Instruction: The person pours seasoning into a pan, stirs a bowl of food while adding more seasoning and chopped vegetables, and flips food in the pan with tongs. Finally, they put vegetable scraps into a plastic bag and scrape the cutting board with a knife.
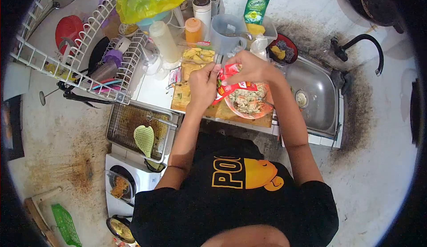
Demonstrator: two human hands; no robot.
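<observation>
Both hands, left hand (203,86) and right hand (249,69), grip clamped on red sachet (231,83) (frame centre), above pink bowl (249,102), sink (318,98) just right, bench (155,93) crowded leftward

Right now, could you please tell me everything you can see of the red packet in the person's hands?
The red packet looks like a glossy plastic sachet, red with some white and yellow print too small to read. It is crumpled and held between the left hand and the right hand, both pinching its upper part. It hangs just above the bowl of mixed food, over the wooden board. Whether it is torn open cannot be told.
</observation>
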